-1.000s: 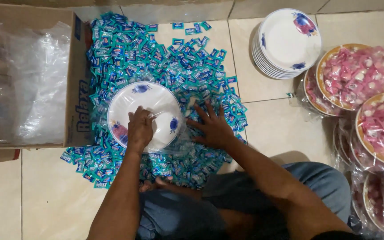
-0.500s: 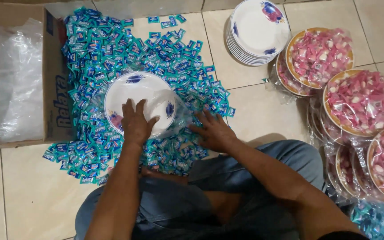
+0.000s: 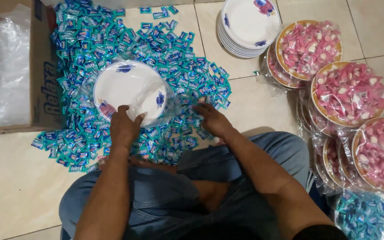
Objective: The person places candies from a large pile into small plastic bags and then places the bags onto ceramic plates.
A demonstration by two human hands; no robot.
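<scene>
Our left hand (image 3: 124, 126) grips plate (image 3: 130, 91) near rim; right hand (image 3: 212, 119) open, flat on candies (image 3: 187, 89) — plate lies left of it.

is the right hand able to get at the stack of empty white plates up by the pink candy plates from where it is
Probably yes. The right hand rests on the blue candies, and only open floor tile and loose candies lie between it and the stack of white plates; it would need a long forward stretch.
</scene>
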